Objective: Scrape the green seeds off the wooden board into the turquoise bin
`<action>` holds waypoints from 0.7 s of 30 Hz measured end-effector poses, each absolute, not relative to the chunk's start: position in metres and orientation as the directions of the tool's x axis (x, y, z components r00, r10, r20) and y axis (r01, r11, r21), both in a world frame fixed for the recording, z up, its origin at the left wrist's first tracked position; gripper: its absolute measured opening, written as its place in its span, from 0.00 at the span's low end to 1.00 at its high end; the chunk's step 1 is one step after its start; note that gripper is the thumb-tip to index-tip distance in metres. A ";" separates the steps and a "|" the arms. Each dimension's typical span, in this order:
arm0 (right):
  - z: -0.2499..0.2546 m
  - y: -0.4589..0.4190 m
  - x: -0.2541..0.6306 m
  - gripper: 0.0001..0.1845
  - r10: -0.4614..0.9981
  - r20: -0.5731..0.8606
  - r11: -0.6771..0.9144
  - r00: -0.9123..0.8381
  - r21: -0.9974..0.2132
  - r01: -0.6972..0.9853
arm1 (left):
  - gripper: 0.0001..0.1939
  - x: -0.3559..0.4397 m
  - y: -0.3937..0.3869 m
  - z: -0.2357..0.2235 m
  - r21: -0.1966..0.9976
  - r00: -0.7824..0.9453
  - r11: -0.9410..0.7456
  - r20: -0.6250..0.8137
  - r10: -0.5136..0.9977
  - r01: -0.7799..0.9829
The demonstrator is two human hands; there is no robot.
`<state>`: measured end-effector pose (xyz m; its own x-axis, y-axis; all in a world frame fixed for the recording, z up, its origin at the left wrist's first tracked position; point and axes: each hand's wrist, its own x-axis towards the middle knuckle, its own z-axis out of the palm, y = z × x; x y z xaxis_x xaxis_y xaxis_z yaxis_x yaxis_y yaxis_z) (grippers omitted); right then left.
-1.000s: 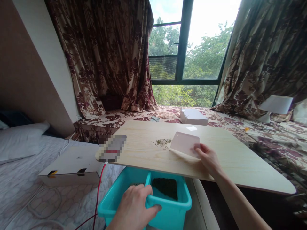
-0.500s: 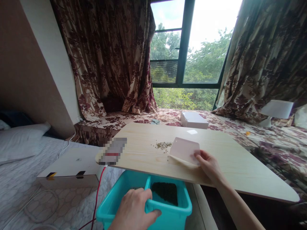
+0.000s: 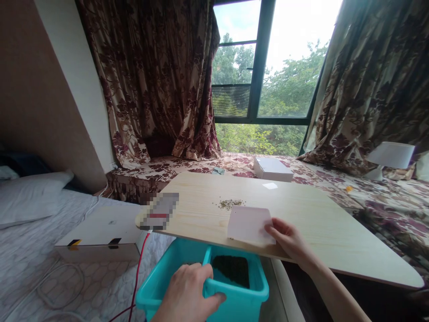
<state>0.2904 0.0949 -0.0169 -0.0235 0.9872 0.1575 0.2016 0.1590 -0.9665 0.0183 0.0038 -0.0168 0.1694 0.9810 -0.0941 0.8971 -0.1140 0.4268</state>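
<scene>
My right hand [image 3: 288, 237] pinches the right edge of a pale, flat plastic scraper [image 3: 250, 223]. The scraper lies over the near edge of a light wood tabletop [image 3: 318, 219]. Just beyond it is a scattered pile of small brown-green grains [image 3: 229, 204], and a few grains show by its lower edge. Below the table edge, my left hand [image 3: 191, 288] is closed round the middle divider of a turquoise two-part bin [image 3: 263, 288]. Dark grains [image 3: 231, 270] cover the floor of the right compartment. The left compartment is partly hidden by my hand.
A blurred-out phone-like object [image 3: 161, 212] with a red cable [image 3: 138, 273] lies at the table's left end. On the bed stands a white box [image 3: 100, 228]. Another white box [image 3: 273, 169] and a lamp [image 3: 390, 156] sit on the window ledge.
My right hand has drawn the scraper toward me and slightly left, to the table's near edge, away from the main pile. My left hand keeps its grip on the bin.
</scene>
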 end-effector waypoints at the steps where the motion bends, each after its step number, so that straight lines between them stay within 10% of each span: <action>1: -0.016 0.092 0.291 0.21 0.989 0.135 0.145 -0.066 -0.970 0.193 | 0.06 0.018 0.004 -0.017 0.430 0.169 -0.114 -0.090 0.982 0.896; 10: -0.007 0.108 0.296 0.18 0.937 0.203 0.153 0.284 -0.970 0.188 | 0.05 0.018 0.003 -0.019 0.421 0.179 -0.121 -0.100 0.979 0.899; 21: -0.019 0.130 0.288 0.14 0.933 0.178 0.117 0.312 -0.972 0.203 | 0.06 0.019 0.004 -0.018 0.407 0.176 -0.109 -0.130 0.976 0.907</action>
<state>0.2878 0.1301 -0.0188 0.3119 0.9333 0.1778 0.2034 0.1171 -0.9721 0.0195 0.0040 -0.0176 0.1762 0.9757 -0.1302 0.9068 -0.1095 0.4070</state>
